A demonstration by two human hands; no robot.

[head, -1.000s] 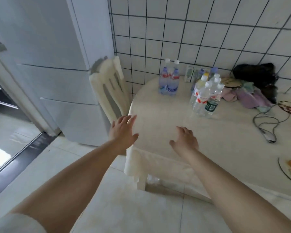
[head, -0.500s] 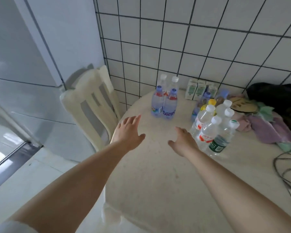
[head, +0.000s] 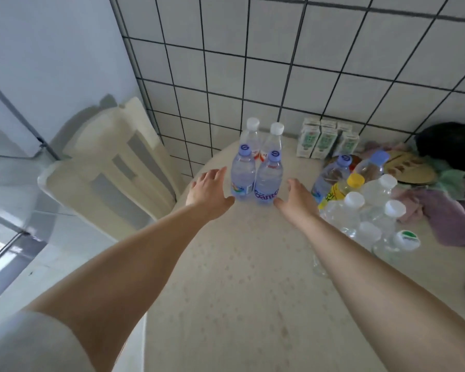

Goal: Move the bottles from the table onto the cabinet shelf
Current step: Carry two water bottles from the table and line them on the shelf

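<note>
Clear plastic, blue-capped, the front two bottles [head: 255, 178] of a cluster of four now stand between the two hands, which half a second ago were well short of them. The left hand [head: 208, 190] has its straight fingers just beside the left bottle, the right hand [head: 295, 201] is spread just beside the right one; neither grips yet, so I judge the first pickup is imminent. Contact at the fingertips is hard to tell, and no cabinet shelf shows. More bottles [head: 360, 210] crowd beyond the right hand's knuckles on the table [head: 239, 291].

A cream chair [head: 113, 167] stands left of the table. Three green-and-white cartons [head: 325, 140] line the tiled wall [head: 306, 63]; purple cloth [head: 446, 210] lies far right.
</note>
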